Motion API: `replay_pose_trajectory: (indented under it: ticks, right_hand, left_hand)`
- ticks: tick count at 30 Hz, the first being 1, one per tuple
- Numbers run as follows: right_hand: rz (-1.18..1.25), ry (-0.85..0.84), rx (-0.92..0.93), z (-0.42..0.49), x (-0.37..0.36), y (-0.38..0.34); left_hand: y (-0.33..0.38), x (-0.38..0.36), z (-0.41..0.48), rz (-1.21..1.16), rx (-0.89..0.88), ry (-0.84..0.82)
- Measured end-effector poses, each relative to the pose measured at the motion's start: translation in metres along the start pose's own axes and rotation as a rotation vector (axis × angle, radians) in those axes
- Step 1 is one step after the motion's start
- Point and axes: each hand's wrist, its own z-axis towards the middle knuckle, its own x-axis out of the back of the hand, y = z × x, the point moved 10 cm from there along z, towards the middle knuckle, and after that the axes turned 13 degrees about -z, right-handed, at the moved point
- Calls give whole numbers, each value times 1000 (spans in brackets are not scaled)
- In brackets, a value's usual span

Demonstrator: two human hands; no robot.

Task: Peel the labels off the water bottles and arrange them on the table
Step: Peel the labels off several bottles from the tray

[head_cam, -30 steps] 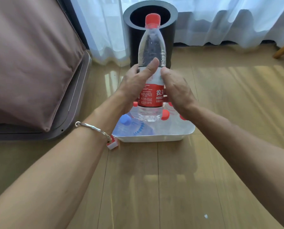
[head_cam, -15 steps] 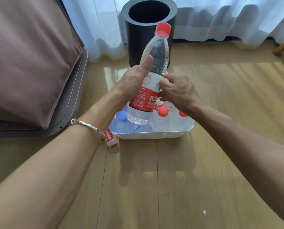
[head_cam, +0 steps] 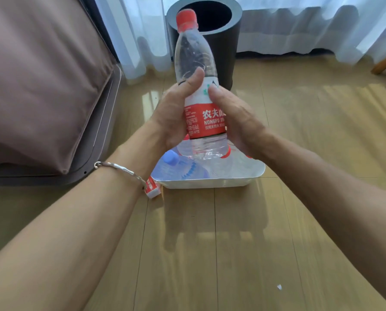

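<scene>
Two bare forearms reached in from the near edge, the left one wearing a silver bracelet (head_cam: 118,168). A tiny white scrap (head_cam: 279,287) lay on the wooden floor (head_cam: 210,243) near the right forearm. Farther out, a small red-and-white piece (head_cam: 152,188) lay just beside the near left corner of a white tray (head_cam: 210,182). In the tray lay a blue-capped bottle (head_cam: 176,167) and other clear bottles, mostly hidden.

Above the tray, both hands held one water bottle (head_cam: 196,57) nearly upright, its red cap (head_cam: 186,19) on top. The left grip (head_cam: 172,113) wrapped round its left side, thumb pointing up the clear shoulder. The right grip (head_cam: 239,122) clasped the right side, thumb pressed on the white upper band of the red label (head_cam: 206,122), which was still on the bottle.

Behind stood a black open-topped bin (head_cam: 232,41), then white curtains (head_cam: 311,25). A brown cushion (head_cam: 41,75) filled the left.
</scene>
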Motion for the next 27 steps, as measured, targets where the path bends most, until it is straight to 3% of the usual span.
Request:
replay_pose_trajectory:
  ticks: [5,10,16,21,27]
  right_hand:
    - [195,-2,-55,1,-6,4]
    - [-124,224,40,1,18,6]
    - [-144,180,108,-5,19,5]
    - [-194,235,100,-4,21,2]
    - [-327,310,102,-2,29,-6]
  left_hand:
    - [2,-6,-1,8,21,16]
    - [16,-1,6,276,-157,174]
    - [18,3,9,330,-150,194]
    - [29,8,9,342,-244,142]
    - [28,20,7,303,-227,148]
